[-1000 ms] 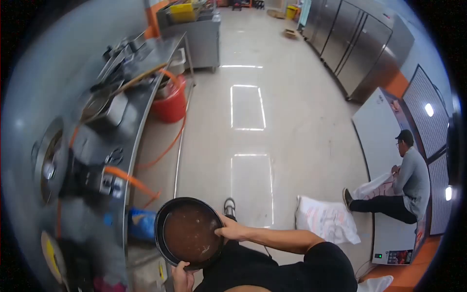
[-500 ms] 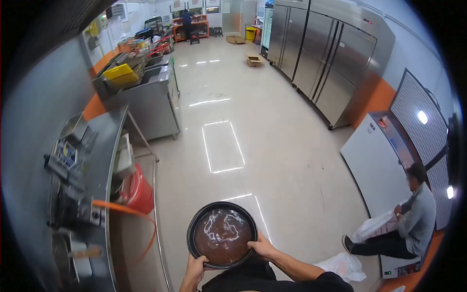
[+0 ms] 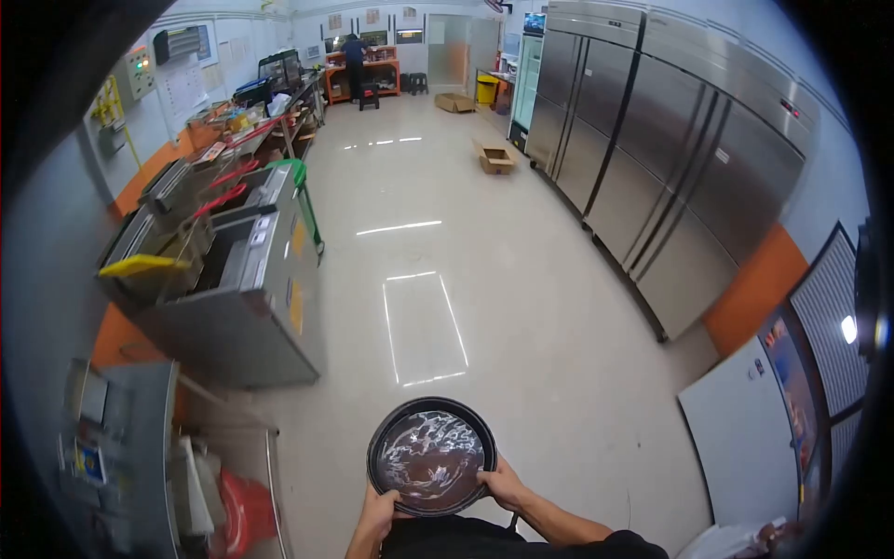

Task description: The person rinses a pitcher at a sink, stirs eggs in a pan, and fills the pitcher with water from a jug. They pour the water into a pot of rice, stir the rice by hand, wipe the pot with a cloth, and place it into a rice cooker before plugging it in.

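Note:
A round black pan [image 3: 374, 456] is held level in front of my body, low in the middle of the view. Brownish-red liquid [image 3: 433, 456] fills it, its surface rippled and shiny. My left hand [image 3: 379, 514] grips the rim at the lower left, thumb over the edge. On the lower right of the rim my right hand [image 3: 503, 483] holds on, its thumb on top. The fingers of both hands are partly hidden beneath the pan.
Steel fryers [image 3: 233, 326] and a steel counter [image 3: 149, 438] line the left. Steel refrigerators [image 3: 670, 177] and a white chest freezer [image 3: 745, 438] stand right. Cardboard boxes [image 3: 496, 160] lie on the floor [image 3: 559, 391] ahead. A person [image 3: 354, 67] stands far off.
I have moved forward with the pan; the fryers and refrigerators are nearer. The seated person at the right has mostly left view. Both hands keep their hold, and the liquid's ripples have shifted.

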A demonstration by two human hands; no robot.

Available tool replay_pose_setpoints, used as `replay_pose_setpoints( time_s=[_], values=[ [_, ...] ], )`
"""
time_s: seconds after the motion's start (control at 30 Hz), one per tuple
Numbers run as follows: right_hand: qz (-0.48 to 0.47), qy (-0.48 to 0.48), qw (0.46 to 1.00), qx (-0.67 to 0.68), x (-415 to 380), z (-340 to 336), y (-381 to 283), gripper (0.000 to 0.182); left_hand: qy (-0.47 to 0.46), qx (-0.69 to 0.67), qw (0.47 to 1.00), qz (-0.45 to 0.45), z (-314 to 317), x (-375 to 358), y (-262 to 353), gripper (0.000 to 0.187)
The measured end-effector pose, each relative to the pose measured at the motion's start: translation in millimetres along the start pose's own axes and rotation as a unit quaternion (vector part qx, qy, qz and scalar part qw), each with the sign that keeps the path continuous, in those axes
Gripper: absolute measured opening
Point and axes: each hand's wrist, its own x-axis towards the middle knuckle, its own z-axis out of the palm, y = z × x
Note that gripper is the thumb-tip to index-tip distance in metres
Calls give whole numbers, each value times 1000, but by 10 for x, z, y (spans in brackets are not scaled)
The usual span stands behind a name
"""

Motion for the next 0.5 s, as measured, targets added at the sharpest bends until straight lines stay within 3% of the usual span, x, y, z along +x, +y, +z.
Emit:
replay_pose_setpoints(
  time_s=[0.03, 0.1, 0.13, 0.23, 0.33, 0.4, 0.5],
  values=[
    [0, 5, 1000, 13, 322, -40, -238, 61, -23, 5, 1000, -10, 121, 380, 259, 74],
    [-3, -2, 1000, 19, 1079, -211, -605, 62, -20, 15, 1000, -12, 390, 1042, 814, 70],
    [-56, 81, 995, 25, 1388, -206, -799, 56, -15, 19, 1000, -12, 668, 1354, 1079, 66],
    [-2, 58, 998, 3, 2308, -389, -1635, 60, -46, 51, 997, -27, 1066, 2519, 1758, 66],
    [-19, 58, 995, 80, 3498, -590, -2324, 61, -65, 74, 995, 1, 1492, 3685, 2447, 61],
    [-66, 73, 991, 86, 4220, -704, -2837, 58, -99, 70, 991, -51, 1744, 4509, 2818, 71],
    [-57, 60, 994, 67, 5350, -1006, -3410, 57, -91, 147, 982, -74, 2313, 5374, 3626, 59]
  ],
)
